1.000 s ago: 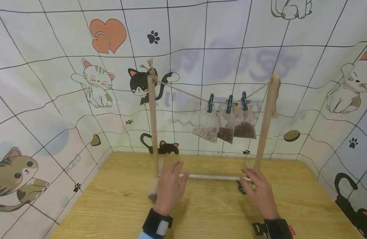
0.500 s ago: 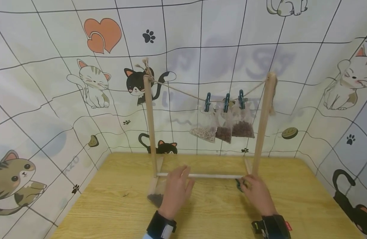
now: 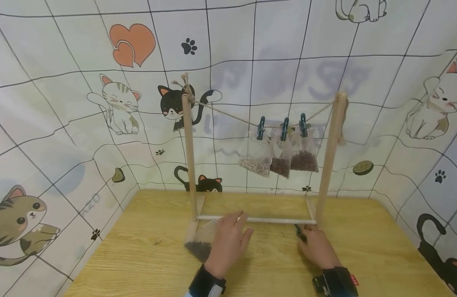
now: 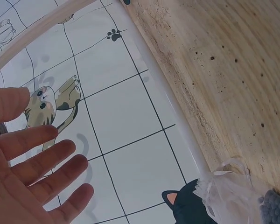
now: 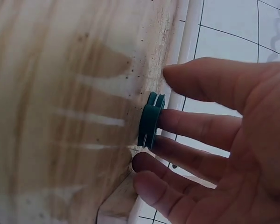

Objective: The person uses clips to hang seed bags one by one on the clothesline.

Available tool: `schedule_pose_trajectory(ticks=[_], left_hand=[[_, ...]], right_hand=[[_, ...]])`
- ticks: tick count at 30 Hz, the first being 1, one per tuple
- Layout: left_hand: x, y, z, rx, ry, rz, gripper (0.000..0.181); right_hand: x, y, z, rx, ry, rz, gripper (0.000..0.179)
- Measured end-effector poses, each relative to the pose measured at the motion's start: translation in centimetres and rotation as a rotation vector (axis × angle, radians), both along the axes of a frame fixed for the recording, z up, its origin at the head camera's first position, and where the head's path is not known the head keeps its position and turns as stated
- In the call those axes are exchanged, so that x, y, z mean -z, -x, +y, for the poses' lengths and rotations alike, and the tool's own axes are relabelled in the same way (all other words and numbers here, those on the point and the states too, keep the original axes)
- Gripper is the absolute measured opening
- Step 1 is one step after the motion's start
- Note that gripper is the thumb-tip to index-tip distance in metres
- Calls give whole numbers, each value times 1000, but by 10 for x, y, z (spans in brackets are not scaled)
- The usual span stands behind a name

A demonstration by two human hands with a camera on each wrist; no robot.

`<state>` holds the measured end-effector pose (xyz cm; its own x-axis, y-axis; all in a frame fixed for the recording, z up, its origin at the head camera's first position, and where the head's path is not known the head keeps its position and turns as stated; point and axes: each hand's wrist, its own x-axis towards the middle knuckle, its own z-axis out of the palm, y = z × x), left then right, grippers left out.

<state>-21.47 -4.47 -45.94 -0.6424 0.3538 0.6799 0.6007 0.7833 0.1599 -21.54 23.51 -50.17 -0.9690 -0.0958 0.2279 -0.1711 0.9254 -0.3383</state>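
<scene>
My left hand (image 3: pixel 230 243) hovers with loosely extended fingers beside a sheer bag of dark beads or pellets (image 3: pixel 199 248) on the table, partly covering it in the head view. In the left wrist view nothing is in the palm, and the bag (image 4: pixel 226 198) lies off the fingertips. My right hand (image 3: pixel 319 247) is at a dark green clothespin (image 3: pixel 299 232) lying on the table. In the right wrist view, fingertips touch or lie just behind the clothespin (image 5: pixel 150 121), while the thumb stands apart from it.
A wooden frame with a left post (image 3: pixel 189 156), right post (image 3: pixel 329 161) and white bottom bar (image 3: pixel 273 220) stands on the table (image 3: pixel 139 247). Three filled bags (image 3: pixel 304 160) hang from its string (image 3: pixel 224 112) by green clothespins (image 3: pixel 285 128). A cat-print sheet (image 3: pixel 228 49) hangs behind.
My left hand has shifted right, uncovering more of the bag on the table. The right hand has come down to the loose clothespin. The hanging bags stay in place.
</scene>
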Motion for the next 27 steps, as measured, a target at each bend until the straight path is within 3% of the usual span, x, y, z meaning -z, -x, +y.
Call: schedule_pose_trajectory(ticks=[5, 14, 17, 20, 27], left_hand=[[-1, -2, -1, 1, 3, -16, 40], [-2, -1, -2, -2, 14, -36, 41], [-3, -2, -3, 9, -8, -58, 42], [-5, -3, -4, 40, -62, -102, 42], [-13, -6, -3, 137, -223, -274, 40]], right_hand=[[-3, -2, 0, 26, 17, -42, 9], [-4, -2, 1, 49, 37, -66, 14], [-7, -2, 0, 32, 86, -67, 16], [-15, -3, -5, -10, 180, -13, 14], [-45, -13, -36, -179, 441, 225, 7]])
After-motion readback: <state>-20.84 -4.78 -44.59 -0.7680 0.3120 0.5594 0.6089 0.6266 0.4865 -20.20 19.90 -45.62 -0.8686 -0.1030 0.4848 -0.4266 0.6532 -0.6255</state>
